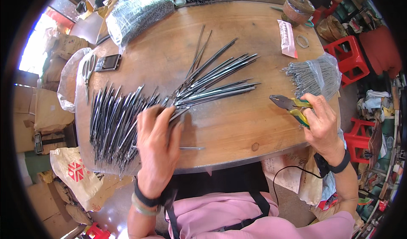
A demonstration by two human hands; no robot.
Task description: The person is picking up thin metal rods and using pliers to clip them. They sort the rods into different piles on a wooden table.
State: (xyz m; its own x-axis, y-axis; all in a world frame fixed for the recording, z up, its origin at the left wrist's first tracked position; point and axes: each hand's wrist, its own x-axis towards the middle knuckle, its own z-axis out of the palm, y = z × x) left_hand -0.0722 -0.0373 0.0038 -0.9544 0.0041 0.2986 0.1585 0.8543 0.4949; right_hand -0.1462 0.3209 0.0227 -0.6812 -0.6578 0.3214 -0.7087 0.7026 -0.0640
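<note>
My right hand (321,122) is closed round the yellow and green handles of a pair of pliers (292,104). Their grey jaws point left, above bare wood. Over the dark metal rods my left hand (157,139) is bent, slightly blurred, with a rod showing between fingers and thumb; its fingertips are partly hidden. A dense pile of thin dark rods (114,126) lies to its left. Beyond its fingers, several bundles of similar rods (220,73) fan out to the right. One thin light rod (193,148) sticks out from under this hand near the table's front edge.
Right of centre lies a sheaf of thin wires (313,76) in clear plastic. Behind it are a pink-white packet (287,39), a ring (302,41) and a round container (298,9). Scissors (88,71), a dark phone-like device (108,63) and a plastic-wrapped bundle (137,16) occupy the left. Red stools (348,56) stand right.
</note>
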